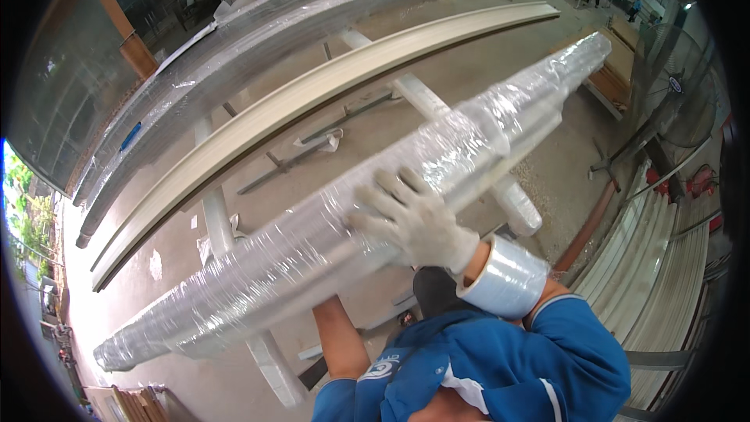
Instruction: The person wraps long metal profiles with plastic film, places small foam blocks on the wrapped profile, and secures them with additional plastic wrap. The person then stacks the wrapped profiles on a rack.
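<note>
A long bundle wrapped in clear stretch film (273,254) lies slantwise across the middle, from lower left to upper right. My right hand (410,219), in a pale work glove, rests on top of it with the fingers spread. A roll of clear stretch film (506,276) sits around my right forearm, just behind the wrist, like a cuff. My left forearm reaches up to the bundle's near edge, and the hand is hidden behind or under the bundle.
Support bars (422,95) run under the bundle. Beyond it lie a bare cream-coloured profile (312,82) and more film-wrapped lengths (312,8), with a blue tool (130,136) on one. At right stand a large fan (678,86) and stacked long profiles (648,266). A distant person (635,6) is at far right.
</note>
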`<state>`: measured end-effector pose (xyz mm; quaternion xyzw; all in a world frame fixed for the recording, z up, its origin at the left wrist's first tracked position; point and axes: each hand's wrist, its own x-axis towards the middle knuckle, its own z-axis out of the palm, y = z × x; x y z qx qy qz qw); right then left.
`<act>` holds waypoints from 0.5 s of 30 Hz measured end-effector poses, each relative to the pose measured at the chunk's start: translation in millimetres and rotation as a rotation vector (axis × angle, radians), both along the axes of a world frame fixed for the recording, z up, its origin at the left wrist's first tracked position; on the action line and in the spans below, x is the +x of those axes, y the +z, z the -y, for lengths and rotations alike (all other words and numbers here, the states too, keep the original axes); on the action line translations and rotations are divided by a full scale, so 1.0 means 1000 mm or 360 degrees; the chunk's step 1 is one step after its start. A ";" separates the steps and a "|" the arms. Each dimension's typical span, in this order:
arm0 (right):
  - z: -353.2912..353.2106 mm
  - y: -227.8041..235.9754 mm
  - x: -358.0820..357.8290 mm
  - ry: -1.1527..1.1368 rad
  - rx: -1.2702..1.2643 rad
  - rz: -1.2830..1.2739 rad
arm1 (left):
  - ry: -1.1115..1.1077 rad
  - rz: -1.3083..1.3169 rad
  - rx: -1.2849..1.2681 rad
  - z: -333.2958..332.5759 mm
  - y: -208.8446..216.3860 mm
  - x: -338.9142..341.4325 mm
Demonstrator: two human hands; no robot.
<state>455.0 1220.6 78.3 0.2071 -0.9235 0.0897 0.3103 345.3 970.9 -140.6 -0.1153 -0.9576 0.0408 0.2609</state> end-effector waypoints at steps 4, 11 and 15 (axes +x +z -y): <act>-0.014 0.029 -0.049 0.0095 0.0121 0.0216 | 0.0007 0.0074 0.0067 0.002 0.014 -0.020; -0.015 0.046 -0.080 0.0280 0.0238 0.0457 | 0.0088 0.0027 0.0147 -0.004 0.011 -0.024; -0.019 0.063 -0.104 0.0252 0.0230 0.0887 | 0.0036 0.0084 0.0209 -0.009 0.017 -0.032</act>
